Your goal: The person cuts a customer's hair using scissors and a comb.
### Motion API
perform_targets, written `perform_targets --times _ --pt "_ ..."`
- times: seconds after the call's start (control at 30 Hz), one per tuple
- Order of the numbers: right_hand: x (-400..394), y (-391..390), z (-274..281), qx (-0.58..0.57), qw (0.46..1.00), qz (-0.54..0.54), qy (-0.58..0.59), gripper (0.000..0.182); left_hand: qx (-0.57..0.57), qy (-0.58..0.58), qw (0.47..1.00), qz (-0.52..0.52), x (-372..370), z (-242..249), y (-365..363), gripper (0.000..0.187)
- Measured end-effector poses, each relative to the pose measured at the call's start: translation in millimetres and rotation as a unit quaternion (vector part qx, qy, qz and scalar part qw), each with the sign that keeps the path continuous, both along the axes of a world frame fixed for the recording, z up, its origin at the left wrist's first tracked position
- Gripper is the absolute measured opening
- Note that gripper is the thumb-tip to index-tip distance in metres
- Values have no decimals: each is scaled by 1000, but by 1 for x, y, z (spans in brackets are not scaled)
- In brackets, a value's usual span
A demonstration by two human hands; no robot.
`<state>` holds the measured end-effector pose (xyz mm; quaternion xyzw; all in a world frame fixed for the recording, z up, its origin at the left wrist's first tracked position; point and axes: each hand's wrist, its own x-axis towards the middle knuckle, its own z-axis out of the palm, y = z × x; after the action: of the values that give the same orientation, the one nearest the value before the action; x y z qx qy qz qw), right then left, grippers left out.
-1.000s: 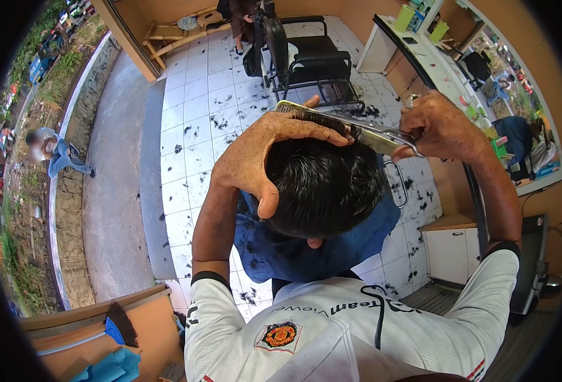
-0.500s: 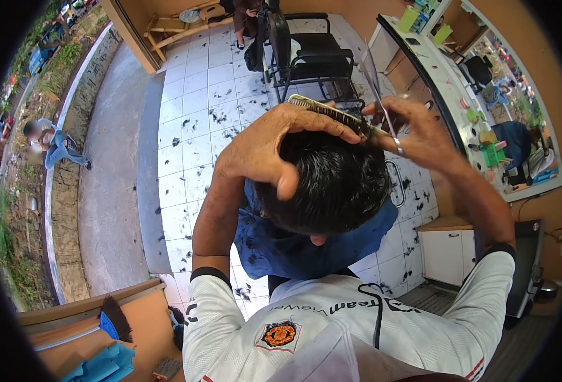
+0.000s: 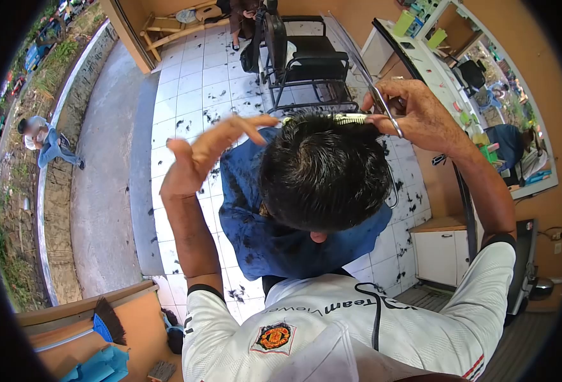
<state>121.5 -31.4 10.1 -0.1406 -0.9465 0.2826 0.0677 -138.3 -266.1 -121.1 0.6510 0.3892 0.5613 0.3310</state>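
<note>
Right hand (image 3: 415, 114) closed around scissors (image 3: 364, 70) and comb (image 3: 332, 118); left hand (image 3: 208, 153) open, empty.

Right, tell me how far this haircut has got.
Plenty looks cut: hair clippings litter the tiled floor and blue cape. In hand: the right hand holds scissors and a comb at the crown; the left hand is lifted, open. How much is left, I cannot tell.
</note>
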Motion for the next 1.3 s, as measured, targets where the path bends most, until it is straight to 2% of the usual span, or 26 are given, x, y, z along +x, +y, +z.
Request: perform_targets --times 0.03,0.1,0.13,0.17,0.27,0.3,0.33,0.37,0.43,0.47,0.5,0.53,0.6,0.63,0.67,0.7,0.73,0.77,0.83,0.9,0.97,1.0,1.1,1.13,1.2,1.3 --pt "2 3 -4 -41 999 6 -1 25 29 19 997 -62 10 -1 6 121" --pt "2 3 2 -81 997 10 -1 26 -22 80 990 -115 28 19 20 124" --pt "-1 -2 15 -130 990 -15 -54 29 20 85 993 -76 43 28 27 127" --pt "-3 -4 23 -178 977 -39 -106 31 9 77 995 -54 48 31 31 129" --pt "-3 14 19 -182 979 -34 -87 41 -8 66 998 -1 59 39 44 136" --pt "-3 18 18 -189 979 -34 -73 45 6 30 999 -11 60 34 51 137" --pt "-3 15 17 -140 989 -42 -16 38 21 -5 1000 -22 60 29 57 138" --pt "-4 16 7 -141 989 -42 -17 38 21 -6 1000 -22 60 29 60 138" --pt "-6 17 -21 -3 996 -21 88 26 60 -3 998 -34 59 28 62 140" --pt "-4 9 -25 36 995 -7 91 21 59 -3 998 -32 58 29 62 140" --pt "-8 6 -24 35 995 -6 90 21 75 19 997 -26 57 32 62 141" --pt "-11 3 -21 135 972 70 179 22 81 29 996 -23 57 32 62 141" --pt "1 10 -3 235 944 135 186 29 107 59 992 -18 55 32 63 142" --pt "12 21 7 235 944 135 186 29 118 69 991 -16 54 32 63 142" --pt "21 33 16 178 975 129 40 35 128 78 989 -14 53 32 62 142" --pt "23 35 26 118 980 120 -107 41 134 77 988 -14 53 32 62 142" --pt "21 25 31 129 975 144 -112 53 138 77 987 -12 54 31 62 141" --pt "20 17 27 130 974 147 -112 53 141 76 987 -10 54 31 61 141" --pt "19 6 14 239 955 174 -29 62 143 67 987 -10 54 28 61 140" --pt "14 5 10 247 952 177 -23 65 142 77 987 -16 51 28 61 139" --pt "8 12 14 237 951 110 -164 66 139 89 986 -22 50 28 60 139" --pt "8 14 18 237 951 111 -163 66 146 94 985 -15 50 28 60 138" --pt "11 13 33 198 950 68 -230 61 163 102 981 -6 49 27 60 138" --pt "10 5 33 212 957 127 -150 54 168 105 980 -5 49 27 60 138" --pt "4 -3 31 224 955 184 -67 48 163 88 983 -9 50 26 58 136" --pt "-4 -5 28 241 954 157 -85 39 149 85 985 -11 47 24 57 135"
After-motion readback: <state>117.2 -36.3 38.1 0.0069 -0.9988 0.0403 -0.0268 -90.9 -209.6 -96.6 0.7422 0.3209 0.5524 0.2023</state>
